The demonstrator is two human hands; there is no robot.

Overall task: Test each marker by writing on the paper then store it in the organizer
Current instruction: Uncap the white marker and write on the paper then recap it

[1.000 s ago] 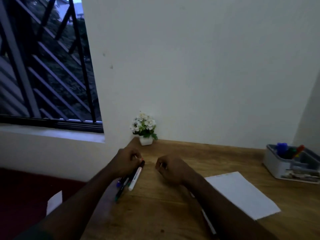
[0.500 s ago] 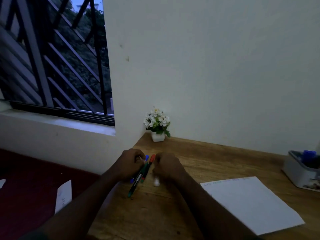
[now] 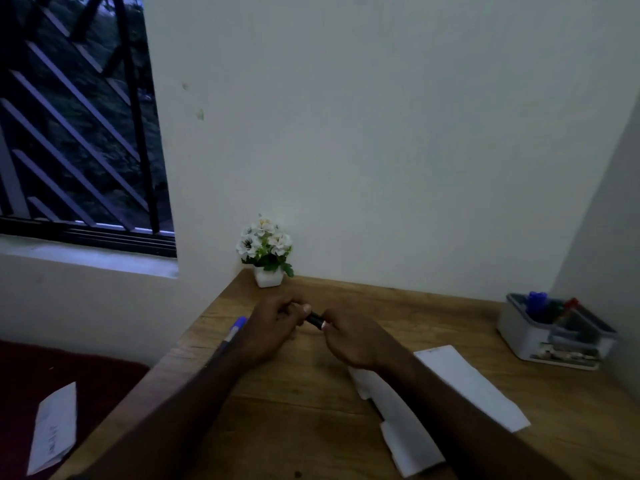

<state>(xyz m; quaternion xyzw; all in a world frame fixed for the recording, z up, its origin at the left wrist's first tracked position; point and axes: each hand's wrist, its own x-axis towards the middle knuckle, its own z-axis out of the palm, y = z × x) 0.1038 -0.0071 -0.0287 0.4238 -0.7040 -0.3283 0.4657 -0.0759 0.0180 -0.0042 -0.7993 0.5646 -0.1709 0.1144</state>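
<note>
Both hands, left (image 3: pixel 273 327) and right (image 3: pixel 356 341), had risen from the marker pile and now gripped one black marker (image 3: pixel 314 320) between them above the desk (image 3: pixel 311 410).

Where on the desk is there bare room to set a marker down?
Bare wood lies between the flower pot and the organizer along the wall, and along the near edge between the two forearms. It is crowded at the left edge, where the left hand and right hand hold a marker beside a blue-capped marker, and over the paper.
</note>
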